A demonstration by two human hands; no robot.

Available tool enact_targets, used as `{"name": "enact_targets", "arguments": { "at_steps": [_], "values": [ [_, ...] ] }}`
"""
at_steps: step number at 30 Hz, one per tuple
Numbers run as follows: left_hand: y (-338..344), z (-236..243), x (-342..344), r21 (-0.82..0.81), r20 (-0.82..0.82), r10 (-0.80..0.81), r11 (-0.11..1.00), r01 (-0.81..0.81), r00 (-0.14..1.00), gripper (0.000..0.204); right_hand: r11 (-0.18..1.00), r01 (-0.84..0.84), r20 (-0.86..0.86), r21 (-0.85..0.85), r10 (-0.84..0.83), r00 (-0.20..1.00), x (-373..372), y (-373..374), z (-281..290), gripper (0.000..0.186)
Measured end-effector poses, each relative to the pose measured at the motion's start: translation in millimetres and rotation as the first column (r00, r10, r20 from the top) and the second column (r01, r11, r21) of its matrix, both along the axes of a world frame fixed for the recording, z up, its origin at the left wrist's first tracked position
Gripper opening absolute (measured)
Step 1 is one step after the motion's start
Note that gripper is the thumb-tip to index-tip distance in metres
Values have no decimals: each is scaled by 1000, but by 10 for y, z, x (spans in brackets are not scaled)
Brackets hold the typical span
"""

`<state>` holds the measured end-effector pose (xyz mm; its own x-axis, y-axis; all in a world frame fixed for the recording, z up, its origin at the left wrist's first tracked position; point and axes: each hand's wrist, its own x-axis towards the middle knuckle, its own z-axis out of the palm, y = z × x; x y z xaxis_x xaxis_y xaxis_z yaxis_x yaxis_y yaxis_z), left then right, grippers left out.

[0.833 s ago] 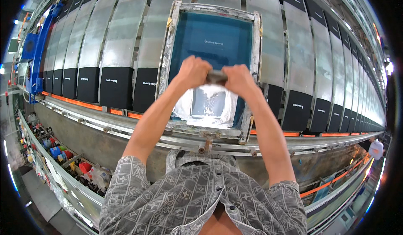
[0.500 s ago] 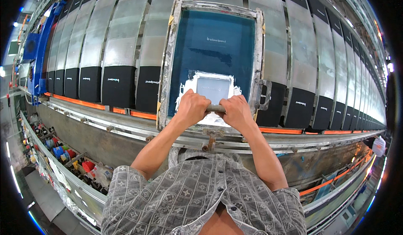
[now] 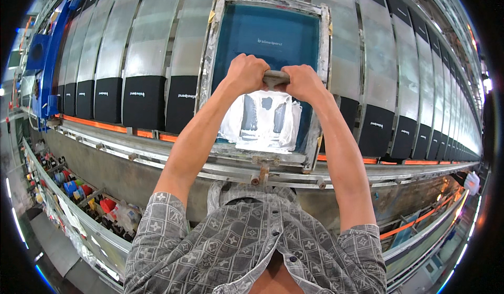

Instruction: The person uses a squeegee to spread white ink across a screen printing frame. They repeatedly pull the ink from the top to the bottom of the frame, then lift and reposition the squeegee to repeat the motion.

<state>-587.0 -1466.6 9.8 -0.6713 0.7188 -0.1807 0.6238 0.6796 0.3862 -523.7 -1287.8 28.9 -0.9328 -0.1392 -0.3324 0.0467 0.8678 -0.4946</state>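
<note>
A screen-printing frame [image 3: 325, 47] with pale, ink-smeared bars lies in front of me, its blue mesh [image 3: 268, 23] facing up. Across the middle of the mesh I hold a squeegee [image 3: 276, 77] by its grey bar. My left hand [image 3: 245, 74] is closed round the bar's left part, and my right hand [image 3: 305, 84] grips its right part. The blade under the bar is hidden. Thick white ink [image 3: 262, 139] covers the mesh on my side of the squeegee, with thinner greyish patches in it. Small light lettering shows on the mesh beyond my hands.
Long silvery printing boards [image 3: 149, 36] run in a row to both sides, with black fabric pieces [image 3: 143, 102] on their near ends. A metal rail [image 3: 220, 173] passes between me and the frame. Blue machinery [image 3: 44, 57] stands far left; coloured containers [image 3: 71, 189] sit lower left.
Both hands have moved away from my body with the squeegee, from the frame's near end to about its middle. More of the white ink near me is now uncovered.
</note>
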Motion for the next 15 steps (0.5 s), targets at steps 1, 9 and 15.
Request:
{"name": "enact_targets", "arguments": {
  "at_steps": [1, 9, 15],
  "values": [
    [-9, 1, 82, 13, -25, -2, 1000, 2, 1000, 20, 998, -42, -25, 53, 44, 999, 73, -26, -37, 25],
    [-542, -73, 1266, 218, -154, -9, 975, 43, 988, 17, 996, -80, -371, -35, 62, 926, 1266, -449, -295, 28],
    [-511, 77, 1035, 35, 65, -56, 998, 53, 996, 22, 902, 241, 143, -357, -203, 969, 1101, -146, 102, 33]
  ]
}}
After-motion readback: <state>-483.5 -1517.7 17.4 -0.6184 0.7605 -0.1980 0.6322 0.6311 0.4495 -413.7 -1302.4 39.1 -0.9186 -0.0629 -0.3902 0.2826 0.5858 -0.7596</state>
